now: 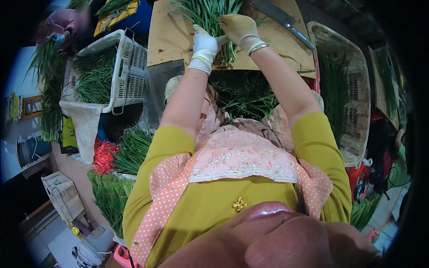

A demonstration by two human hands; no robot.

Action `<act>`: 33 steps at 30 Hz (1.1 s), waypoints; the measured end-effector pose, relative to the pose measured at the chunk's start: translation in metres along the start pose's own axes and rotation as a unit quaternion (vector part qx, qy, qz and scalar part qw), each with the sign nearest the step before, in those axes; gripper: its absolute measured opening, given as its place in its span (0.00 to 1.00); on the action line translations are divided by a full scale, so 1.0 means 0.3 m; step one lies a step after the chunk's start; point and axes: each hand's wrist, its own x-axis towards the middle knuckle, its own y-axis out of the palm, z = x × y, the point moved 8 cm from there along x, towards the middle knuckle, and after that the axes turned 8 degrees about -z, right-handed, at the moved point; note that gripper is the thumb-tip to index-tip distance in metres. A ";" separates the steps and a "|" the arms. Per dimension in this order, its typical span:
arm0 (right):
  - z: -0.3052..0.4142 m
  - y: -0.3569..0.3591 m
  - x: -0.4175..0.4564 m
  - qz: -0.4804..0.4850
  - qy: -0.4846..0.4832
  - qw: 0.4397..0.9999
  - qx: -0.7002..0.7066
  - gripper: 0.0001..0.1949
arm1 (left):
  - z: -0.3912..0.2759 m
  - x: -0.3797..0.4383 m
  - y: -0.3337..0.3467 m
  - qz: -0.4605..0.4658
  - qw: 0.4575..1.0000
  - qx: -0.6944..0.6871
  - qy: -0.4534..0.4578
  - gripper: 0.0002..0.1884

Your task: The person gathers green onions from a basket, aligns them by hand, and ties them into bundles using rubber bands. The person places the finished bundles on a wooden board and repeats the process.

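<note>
A thick bundle of green garlic chives (214, 15) lies on a wooden board (167, 37), its pale cut ends at the board's near edge. My left hand (205, 45), in a white glove, wraps the bundle's left side, thumb pointing away from me. Over its right side rests my right hand (239, 30), in a stained pale glove with a bracelet at the wrist; its fingertips press against the leaves. To the right of the hands lies a cleaver (280, 18), its metal handle reaching the board's right edge. The palms are partly hidden.
White plastic crates with chives stand left (132, 57) and right (360, 83) of the board. Loose leaves (248, 97) fill the space below its near edge. Red ties (104, 155) sit beside chive bundles (112, 197) at left. Another person (60, 21) holds chives at upper left.
</note>
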 end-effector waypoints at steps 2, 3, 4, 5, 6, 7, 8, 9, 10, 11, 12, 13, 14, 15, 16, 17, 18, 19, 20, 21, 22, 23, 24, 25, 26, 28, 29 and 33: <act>0.131 -0.012 0.034 0.057 -0.095 0.992 -0.065 0.13 | 0.016 -0.002 -0.010 -0.008 1.000 0.004 -0.005 0.73; 0.189 -0.011 0.045 0.084 -0.141 0.982 -0.098 0.13 | 0.016 -0.005 -0.018 -0.009 1.000 0.002 -0.005 0.74; 0.238 0.007 0.048 0.076 -0.202 0.969 -0.116 0.13 | 0.017 -0.008 -0.027 -0.010 1.000 0.001 -0.004 0.74; 0.228 0.017 0.068 0.067 -0.174 0.978 -0.097 0.14 | 0.014 -0.010 -0.038 -0.012 1.000 -0.002 -0.002 0.74; 0.207 0.034 0.090 0.058 -0.145 0.984 -0.081 0.15 | 0.007 -0.014 -0.045 -0.015 1.000 -0.007 0.004 0.74; 0.167 0.057 0.108 0.050 -0.112 0.990 -0.069 0.16 | -0.003 -0.018 -0.035 -0.013 1.000 -0.017 0.013 0.74; 0.113 0.081 0.132 0.031 -0.093 0.992 -0.080 0.21 | -0.015 -0.020 -0.025 -0.012 0.999 -0.025 0.028 0.75; 0.081 0.096 0.150 0.033 -0.059 0.994 -0.083 0.22 | -0.023 -0.028 -0.038 -0.021 0.998 -0.031 0.042 0.75; 0.043 0.114 0.165 0.045 -0.022 0.995 -0.088 0.22 | -0.033 -0.039 -0.045 -0.034 0.996 -0.040 0.067 0.74; 0.001 0.128 0.180 0.057 0.015 0.994 -0.094 0.22 | -0.045 -0.038 -0.043 -0.035 0.996 -0.018 0.084 0.74; -0.040 0.145 0.189 0.080 0.052 0.993 -0.062 0.23 | -0.051 -0.037 -0.037 -0.035 0.994 0.005 0.099 0.73; -0.087 0.173 0.206 0.068 0.051 0.994 -0.066 0.22 | -0.063 -0.040 -0.033 -0.033 0.992 0.027 0.117 0.73; -0.149 0.200 0.207 0.068 0.065 0.995 -0.042 0.21 | -0.068 -0.039 -0.026 -0.016 0.994 0.003 0.111 0.72; -0.164 0.194 0.208 0.072 0.075 0.994 -0.016 0.21 | -0.060 -0.033 -0.021 0.001 0.995 0.008 0.098 0.72; -0.183 0.148 0.210 0.052 0.104 0.993 0.036 0.19 | -0.060 -0.028 -0.017 0.020 0.996 0.011 0.088 0.71; -0.207 0.080 0.205 0.005 0.134 0.989 0.060 0.18 | -0.056 -0.026 -0.005 0.039 0.996 0.014 0.078 0.71; -0.148 -0.091 0.197 -0.039 0.158 0.983 0.088 0.18 | -0.033 -0.020 0.001 0.040 0.997 0.004 0.064 0.71; -0.137 -0.202 0.189 -0.088 0.186 0.972 0.111 0.17 | -0.038 -0.015 0.009 0.038 0.997 -0.002 0.071 0.71; -0.157 -0.203 0.170 -0.139 0.146 0.968 0.149 0.14 | -0.046 -0.014 0.018 0.037 0.996 -0.008 0.079 0.72; -0.127 -0.147 0.155 -0.086 0.109 0.970 0.201 0.13 | -0.037 -0.013 0.024 0.034 0.996 -0.010 0.081 0.72; -0.093 -0.095 0.133 -0.032 0.072 0.965 0.251 0.13 | -0.028 -0.001 0.040 0.027 0.997 -0.001 0.077 0.73; -0.058 -0.050 0.107 0.022 0.034 0.953 0.300 0.13 | -0.010 0.000 0.052 0.029 0.997 0.006 0.071 0.73; -0.014 -0.033 0.088 0.072 -0.002 0.935 0.346 0.13 | -0.012 0.002 0.049 0.031 0.997 0.015 0.069 0.73; 0.067 -0.035 0.064 0.157 -0.037 0.931 0.326 0.10 | -0.015 0.002 0.044 0.032 0.997 0.024 0.066 0.73; 0.070 0.015 0.070 0.125 -0.078 0.956 0.254 0.11 | -0.018 0.002 0.033 0.028 0.997 0.027 0.068 0.73; 0.025 0.117 0.105 0.089 -0.071 0.973 0.201 0.12 | -0.019 0.004 0.040 0.017 0.997 0.022 0.078 0.73; -0.011 0.155 0.123 0.087 -0.024 0.970 0.225 0.12 | -0.021 0.005 0.043 0.013 0.996 0.020 0.084 0.73; -0.074 0.162 0.213 0.155 0.149 0.952 0.217 0.16 | -0.008 0.038 0.074 0.052 0.993 -0.002 0.108 0.70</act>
